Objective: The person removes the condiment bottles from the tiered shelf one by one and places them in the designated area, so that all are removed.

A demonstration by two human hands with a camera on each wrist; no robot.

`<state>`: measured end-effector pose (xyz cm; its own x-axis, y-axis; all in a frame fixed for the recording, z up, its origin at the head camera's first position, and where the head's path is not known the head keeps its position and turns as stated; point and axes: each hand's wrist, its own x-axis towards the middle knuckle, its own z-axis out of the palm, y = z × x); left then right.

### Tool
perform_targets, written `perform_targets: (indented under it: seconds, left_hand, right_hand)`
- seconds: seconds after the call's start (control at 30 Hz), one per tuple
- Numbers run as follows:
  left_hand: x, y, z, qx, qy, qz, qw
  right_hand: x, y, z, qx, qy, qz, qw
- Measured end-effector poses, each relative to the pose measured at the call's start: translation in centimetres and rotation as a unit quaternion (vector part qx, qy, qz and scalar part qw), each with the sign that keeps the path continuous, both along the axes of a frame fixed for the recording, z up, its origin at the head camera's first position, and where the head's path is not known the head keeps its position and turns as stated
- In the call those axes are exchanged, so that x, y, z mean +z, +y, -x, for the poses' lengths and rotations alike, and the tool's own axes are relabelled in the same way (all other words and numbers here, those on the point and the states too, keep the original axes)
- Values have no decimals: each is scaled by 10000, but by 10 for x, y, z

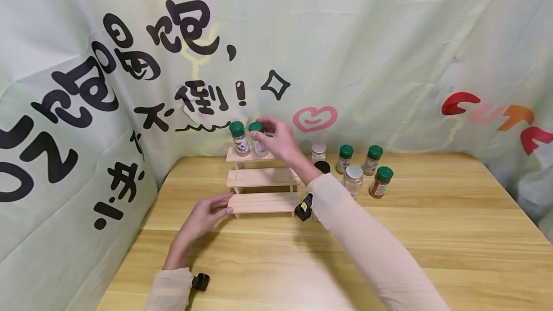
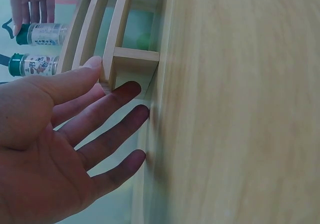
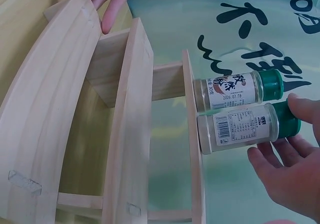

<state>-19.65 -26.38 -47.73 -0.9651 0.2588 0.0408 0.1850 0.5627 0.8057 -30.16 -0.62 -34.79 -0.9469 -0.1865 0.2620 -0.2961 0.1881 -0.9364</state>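
At the back of the table stands a three-step wooden display rack. Two clear spice jars with green caps are side by side at the left of its top step. My right hand holds the right one, a spice jar with a barcode label, thumb and fingers about its green cap. Its base meets the top step. The other spice jar stands close beside it. My left hand pinches the left end of the lowest step between thumb and index finger, its other fingers extended below.
Right of the rack stand several more jars: green-capped ones, a silver-lidded jar, another pale-lidded jar and a black-lidded one partly behind my right forearm. A printed curtain hangs behind the wooden table.
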Motion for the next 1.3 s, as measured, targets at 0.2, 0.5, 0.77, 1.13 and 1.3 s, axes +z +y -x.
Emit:
perform_targets:
  seconds: [0.2, 0.5, 0.77, 1.13, 1.3]
  left_hand:
    - [1, 0, 0, -29, 15, -9, 10000]
    - [2, 1, 0, -28, 18, 48, 10000]
    - [2, 1, 1, 16, 6, 78, 10000]
    - [0, 1, 0, -15, -46, -6, 10000]
    - [1, 1, 0, -5, -52, -7, 10000]
  right_hand:
    - [2, 3, -1, -126, 50, -76, 9999]
    - [13, 13, -13, -104, 162, -95, 9998]
    - [22, 26, -29, 44, 525, -48, 9986]
    - [33, 47, -57, 439, 639, 233, 9967]
    - [40, 61, -71, 550, 620, 214, 9963]
